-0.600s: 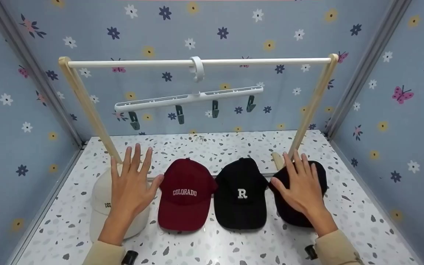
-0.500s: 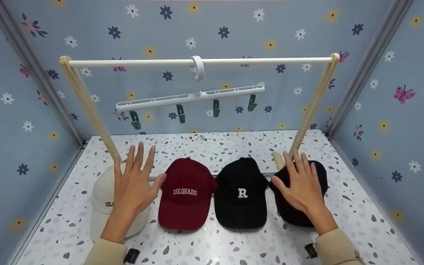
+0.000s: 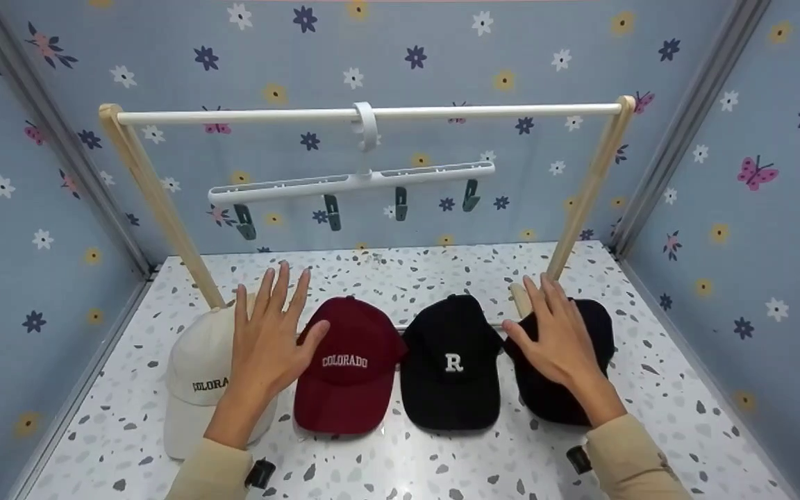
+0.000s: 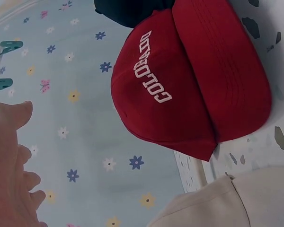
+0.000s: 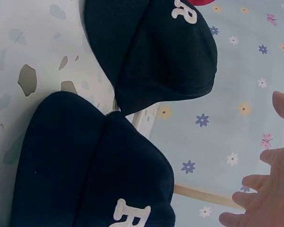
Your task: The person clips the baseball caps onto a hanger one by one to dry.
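Observation:
Several baseball caps lie in a row on the speckled table. My left hand, fingers straight and spread, hovers between the cream cap and the dark red COLORADO cap, partly covering the cream one. In the left wrist view the hand stands apart from the red cap. My right hand is spread above the rightmost black cap, hiding its front. Left of that sits a black cap with a white R. The right wrist view shows a white letter on the rightmost cap too. Neither hand holds anything.
Behind the caps stands a rack with wooden posts and a white rail. A white hanger with several dark green clips hangs tilted from it. Flowered walls enclose the table at the back and sides.
My left hand has shifted right, toward the red cap, uncovering more of the cream cap. The right hand has moved slightly left and up. The view has shifted a little.

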`<action>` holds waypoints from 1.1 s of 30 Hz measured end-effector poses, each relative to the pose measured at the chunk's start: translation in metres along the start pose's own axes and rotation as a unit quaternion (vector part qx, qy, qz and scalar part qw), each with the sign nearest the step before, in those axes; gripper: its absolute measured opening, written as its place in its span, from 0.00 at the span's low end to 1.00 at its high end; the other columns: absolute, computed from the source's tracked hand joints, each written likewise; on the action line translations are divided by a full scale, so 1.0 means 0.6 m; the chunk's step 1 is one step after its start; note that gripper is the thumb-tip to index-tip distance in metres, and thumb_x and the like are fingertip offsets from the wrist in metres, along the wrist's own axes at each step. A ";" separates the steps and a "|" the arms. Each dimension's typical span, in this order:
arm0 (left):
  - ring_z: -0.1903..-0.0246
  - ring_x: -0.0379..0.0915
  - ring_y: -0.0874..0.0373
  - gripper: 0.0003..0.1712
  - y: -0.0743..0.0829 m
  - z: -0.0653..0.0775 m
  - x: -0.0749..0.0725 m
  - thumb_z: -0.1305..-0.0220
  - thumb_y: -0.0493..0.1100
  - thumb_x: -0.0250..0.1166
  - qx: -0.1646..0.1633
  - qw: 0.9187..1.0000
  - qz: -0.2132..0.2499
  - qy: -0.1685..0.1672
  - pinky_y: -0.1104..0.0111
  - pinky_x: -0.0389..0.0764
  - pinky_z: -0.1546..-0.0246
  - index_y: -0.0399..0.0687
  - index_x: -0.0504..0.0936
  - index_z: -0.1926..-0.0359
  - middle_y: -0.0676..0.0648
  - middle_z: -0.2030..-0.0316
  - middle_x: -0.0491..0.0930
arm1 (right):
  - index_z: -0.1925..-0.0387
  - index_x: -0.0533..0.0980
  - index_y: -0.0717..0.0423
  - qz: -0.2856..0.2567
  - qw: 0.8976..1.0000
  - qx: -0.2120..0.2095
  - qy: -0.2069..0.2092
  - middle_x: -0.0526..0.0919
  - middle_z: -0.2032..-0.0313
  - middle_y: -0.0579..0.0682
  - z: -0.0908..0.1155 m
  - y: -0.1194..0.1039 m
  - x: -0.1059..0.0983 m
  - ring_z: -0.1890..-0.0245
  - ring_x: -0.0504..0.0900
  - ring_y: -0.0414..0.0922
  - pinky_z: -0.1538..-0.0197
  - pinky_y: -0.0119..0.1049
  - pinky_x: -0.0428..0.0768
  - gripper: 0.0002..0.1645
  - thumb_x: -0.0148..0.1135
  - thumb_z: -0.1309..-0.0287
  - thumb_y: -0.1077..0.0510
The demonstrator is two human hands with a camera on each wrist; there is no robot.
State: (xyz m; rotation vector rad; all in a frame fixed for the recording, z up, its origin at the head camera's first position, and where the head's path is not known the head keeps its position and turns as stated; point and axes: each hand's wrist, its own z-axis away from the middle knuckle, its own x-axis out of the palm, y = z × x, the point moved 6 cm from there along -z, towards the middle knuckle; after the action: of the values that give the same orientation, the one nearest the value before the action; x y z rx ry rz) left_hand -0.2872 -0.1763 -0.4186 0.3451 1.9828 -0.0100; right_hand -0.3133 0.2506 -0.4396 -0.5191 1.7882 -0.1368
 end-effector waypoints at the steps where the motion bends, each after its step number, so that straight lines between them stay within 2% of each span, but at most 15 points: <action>1: 0.16 0.39 0.41 0.47 0.001 -0.001 0.001 0.23 0.67 0.53 0.001 1.000 0.001 0.000 0.41 0.30 0.20 0.54 0.51 0.14 0.40 0.15 0.46 | 0.14 0.50 0.52 -0.004 1.000 -0.001 0.000 0.44 0.16 0.62 -0.001 0.000 0.000 0.16 0.44 0.64 0.20 0.67 0.46 0.52 0.53 0.24 0.29; 7: 0.16 0.37 0.42 0.47 0.003 -0.003 0.009 0.23 0.68 0.52 0.001 1.000 0.008 -0.003 0.42 0.29 0.19 0.55 0.50 0.14 0.41 0.15 0.46 | 0.14 0.50 0.51 -0.032 0.999 0.002 -0.005 0.45 0.16 0.62 -0.008 0.000 0.005 0.17 0.48 0.65 0.21 0.67 0.50 0.51 0.53 0.24 0.31; 17: 0.16 0.36 0.42 0.47 0.011 -0.008 0.014 0.22 0.68 0.51 0.002 1.000 0.015 -0.019 0.44 0.27 0.19 0.54 0.49 0.14 0.42 0.15 0.43 | 0.14 0.48 0.43 -0.078 0.996 0.020 -0.026 0.45 0.15 0.58 -0.025 -0.001 0.015 0.19 0.51 0.67 0.25 0.73 0.55 0.49 0.51 0.23 0.29; 25: 0.16 0.37 0.42 0.47 0.023 -0.015 0.020 0.22 0.66 0.54 0.004 0.999 0.029 -0.024 0.43 0.28 0.19 0.54 0.50 0.14 0.42 0.15 0.44 | 0.15 0.53 0.46 -0.125 0.992 0.017 -0.023 0.51 0.16 0.60 -0.043 -0.002 0.023 0.19 0.55 0.65 0.25 0.71 0.58 0.48 0.56 0.24 0.33; 33: 0.16 0.39 0.44 0.45 0.037 -0.022 0.030 0.21 0.65 0.54 0.011 0.999 0.039 -0.024 0.45 0.29 0.19 0.57 0.49 0.14 0.44 0.14 0.43 | 0.16 0.56 0.53 -0.187 0.982 0.005 -0.021 0.58 0.19 0.62 -0.057 -0.005 0.040 0.21 0.59 0.63 0.23 0.66 0.57 0.44 0.57 0.22 0.40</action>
State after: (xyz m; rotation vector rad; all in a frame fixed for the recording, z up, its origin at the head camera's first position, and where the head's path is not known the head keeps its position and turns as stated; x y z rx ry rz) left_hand -0.3005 -0.1486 -0.4259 0.4336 1.9208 0.0089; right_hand -0.3497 0.2321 -0.4502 -0.8419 1.6316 -0.3913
